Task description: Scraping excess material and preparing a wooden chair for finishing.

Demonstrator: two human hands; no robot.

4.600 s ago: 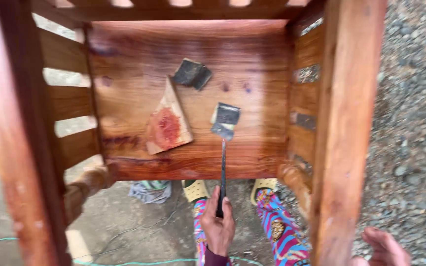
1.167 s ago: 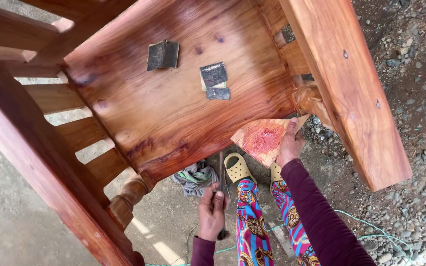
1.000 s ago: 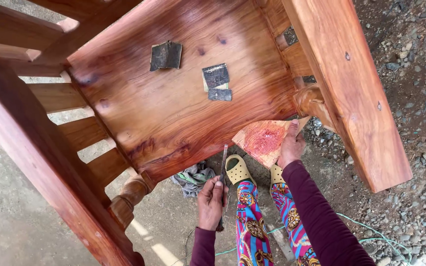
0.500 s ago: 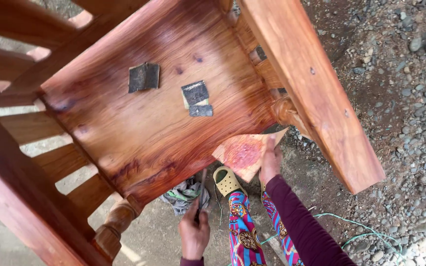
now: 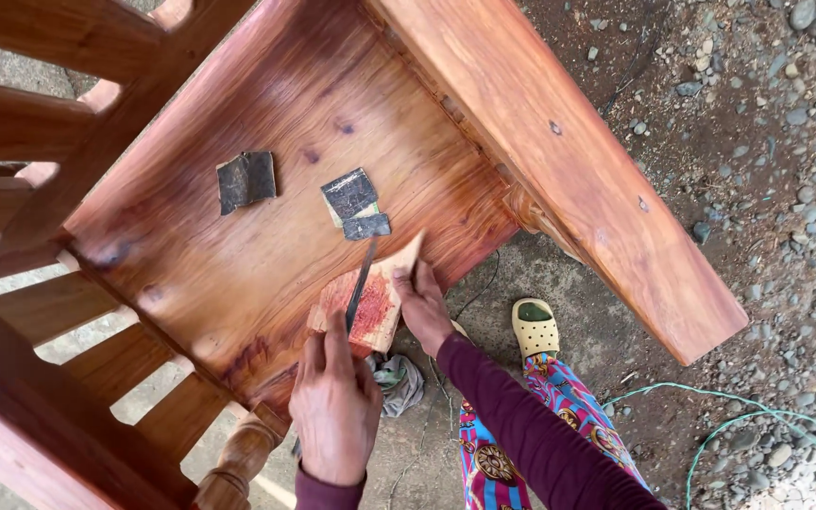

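Note:
A reddish wooden chair lies tipped, its seat panel facing me. My left hand grips the dark handle of a putty knife, whose blade rests on the seat below a dark sandpaper piece. My right hand holds the edge of a flat wooden scrap smeared with red filler, pressed against the seat's near edge. A second dark sandpaper piece lies further left on the seat.
The chair's wide side rail runs down to the right. Slats and a turned leg stand at the left. A rag lies on the ground by my sandalled foot. Gravel and a green cord are at right.
The view swung, so the chair now sits more left. My left hand brought the putty knife up onto the seat, and my right hand moved the smeared wooden scrap leftward under the knife.

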